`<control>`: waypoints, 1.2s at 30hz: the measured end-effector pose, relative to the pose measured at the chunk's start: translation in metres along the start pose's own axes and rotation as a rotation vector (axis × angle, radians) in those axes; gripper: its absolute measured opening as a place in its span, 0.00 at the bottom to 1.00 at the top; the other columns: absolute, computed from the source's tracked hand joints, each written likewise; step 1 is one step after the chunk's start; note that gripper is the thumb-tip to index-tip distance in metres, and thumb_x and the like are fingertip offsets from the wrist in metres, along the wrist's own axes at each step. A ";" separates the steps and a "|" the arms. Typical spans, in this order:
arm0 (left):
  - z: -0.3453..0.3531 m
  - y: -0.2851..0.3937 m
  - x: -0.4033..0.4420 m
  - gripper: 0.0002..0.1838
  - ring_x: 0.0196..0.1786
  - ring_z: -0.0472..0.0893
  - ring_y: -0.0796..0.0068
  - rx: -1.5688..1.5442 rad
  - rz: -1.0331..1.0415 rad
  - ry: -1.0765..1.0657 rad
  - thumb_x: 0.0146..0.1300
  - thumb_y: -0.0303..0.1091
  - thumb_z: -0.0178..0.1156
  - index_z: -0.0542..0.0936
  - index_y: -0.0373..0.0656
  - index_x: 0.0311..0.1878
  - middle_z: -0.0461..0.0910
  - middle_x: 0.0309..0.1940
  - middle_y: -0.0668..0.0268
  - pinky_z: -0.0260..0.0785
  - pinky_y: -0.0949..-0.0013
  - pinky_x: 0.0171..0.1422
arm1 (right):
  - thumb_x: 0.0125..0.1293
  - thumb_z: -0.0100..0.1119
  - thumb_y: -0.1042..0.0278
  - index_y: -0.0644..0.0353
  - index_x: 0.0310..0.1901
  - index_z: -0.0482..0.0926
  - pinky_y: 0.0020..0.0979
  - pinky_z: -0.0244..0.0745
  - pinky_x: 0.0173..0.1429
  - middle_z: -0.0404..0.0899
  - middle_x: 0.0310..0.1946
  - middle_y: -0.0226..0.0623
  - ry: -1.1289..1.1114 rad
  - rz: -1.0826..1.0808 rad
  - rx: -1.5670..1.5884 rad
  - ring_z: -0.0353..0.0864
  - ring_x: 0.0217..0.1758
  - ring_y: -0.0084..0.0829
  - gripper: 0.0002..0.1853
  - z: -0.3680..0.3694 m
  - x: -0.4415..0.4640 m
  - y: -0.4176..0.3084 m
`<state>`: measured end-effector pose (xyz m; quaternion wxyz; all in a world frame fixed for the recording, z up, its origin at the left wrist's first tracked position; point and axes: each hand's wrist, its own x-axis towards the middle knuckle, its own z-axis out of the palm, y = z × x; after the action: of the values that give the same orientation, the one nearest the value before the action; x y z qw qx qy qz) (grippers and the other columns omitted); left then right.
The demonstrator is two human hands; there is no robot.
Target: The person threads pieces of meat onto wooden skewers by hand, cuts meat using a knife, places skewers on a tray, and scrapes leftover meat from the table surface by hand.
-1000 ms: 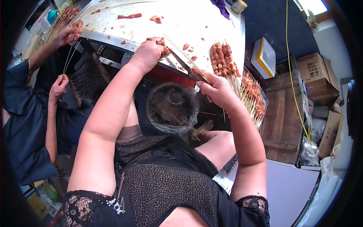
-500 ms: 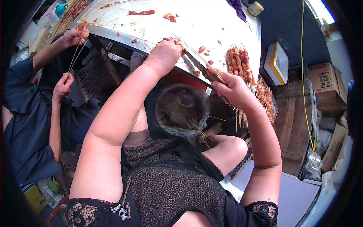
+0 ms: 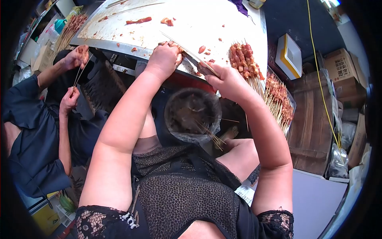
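My left hand [image 3: 164, 59] is closed over raw meat [image 3: 180, 51] at the table's near edge; the fingers hide most of the piece. My right hand [image 3: 230, 81] is wrapped round a thin bamboo skewer [image 3: 179, 43], whose far end reaches up and left past my left hand. Below the skewer, the same hand also grips what looks like a knife [image 3: 205, 69], its blade directed toward the left hand. Just right of my right hand lies a pile of threaded meat skewers [image 3: 243, 59] on the white table [image 3: 191, 20].
Loose meat pieces [image 3: 139, 20] are scattered over the table. A lined bucket [image 3: 193, 137] with several sticks stands below its edge. More meat skewers [image 3: 280, 95] lie at right, beside a wooden board [image 3: 312, 115]. At left, a co-worker's hands [image 3: 75, 57] hold thin sticks.
The view has shifted, so the table appears further left. My right hand has turned, its back now covering the handle end. Both hands keep their hold.
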<state>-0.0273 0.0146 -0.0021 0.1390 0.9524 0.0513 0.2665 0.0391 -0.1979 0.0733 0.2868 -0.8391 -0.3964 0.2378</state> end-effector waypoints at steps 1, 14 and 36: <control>0.004 -0.001 0.000 0.06 0.42 0.78 0.55 -0.001 -0.024 0.004 0.57 0.31 0.58 0.79 0.38 0.31 0.80 0.36 0.57 0.71 0.57 0.49 | 0.60 0.53 0.63 0.57 0.54 0.76 0.37 0.73 0.45 0.79 0.29 0.50 -0.008 0.050 -0.030 0.80 0.35 0.42 0.20 -0.004 -0.008 -0.004; -0.003 0.007 -0.004 0.04 0.41 0.78 0.61 -0.303 0.165 0.085 0.54 0.31 0.64 0.81 0.41 0.31 0.80 0.33 0.61 0.70 0.61 0.48 | 0.66 0.53 0.65 0.51 0.63 0.70 0.20 0.63 0.22 0.67 0.19 0.22 -0.088 0.213 0.161 0.65 0.18 0.13 0.22 -0.018 -0.037 0.007; 0.025 0.019 0.000 0.06 0.46 0.78 0.59 -0.157 0.164 0.036 0.55 0.31 0.58 0.78 0.40 0.34 0.79 0.37 0.58 0.69 0.59 0.53 | 0.65 0.53 0.65 0.52 0.62 0.71 0.21 0.63 0.22 0.69 0.20 0.23 -0.060 0.234 0.224 0.63 0.17 0.15 0.23 -0.010 -0.011 -0.004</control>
<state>-0.0143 -0.0096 -0.0169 0.1901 0.9346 -0.0456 0.2972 0.0368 -0.2076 0.0851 0.3369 -0.8349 -0.2753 0.3373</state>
